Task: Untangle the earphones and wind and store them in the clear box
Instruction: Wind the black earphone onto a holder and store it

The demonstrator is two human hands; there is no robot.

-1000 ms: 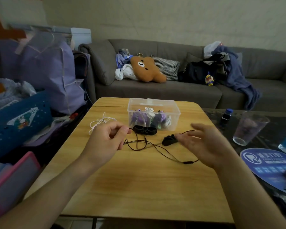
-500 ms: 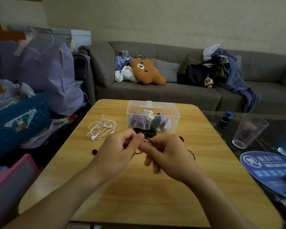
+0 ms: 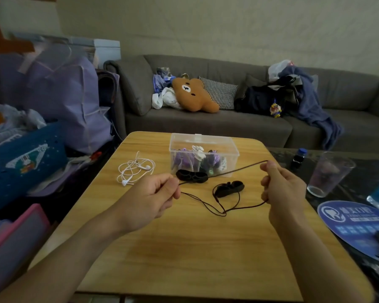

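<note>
The black earphone cord (image 3: 219, 174) ran taut in front of the clear box (image 3: 204, 155), slack loops lying nearer me than the box; my left hand (image 3: 149, 200) pinched one end, my right hand (image 3: 282, 189) gripped the other; I judged the untangling underway; next, I needed to free the crossing, then wind; white earphones (image 3: 135, 168) waited left of the box.

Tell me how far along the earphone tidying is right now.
Done: several wound earphones already sit in the clear box. In hand: the left hand and right hand pinch the black earphone cable, stretched between them, its slack looped on the table. Left: winding and boxing it, then the tangled white earphones.
</note>
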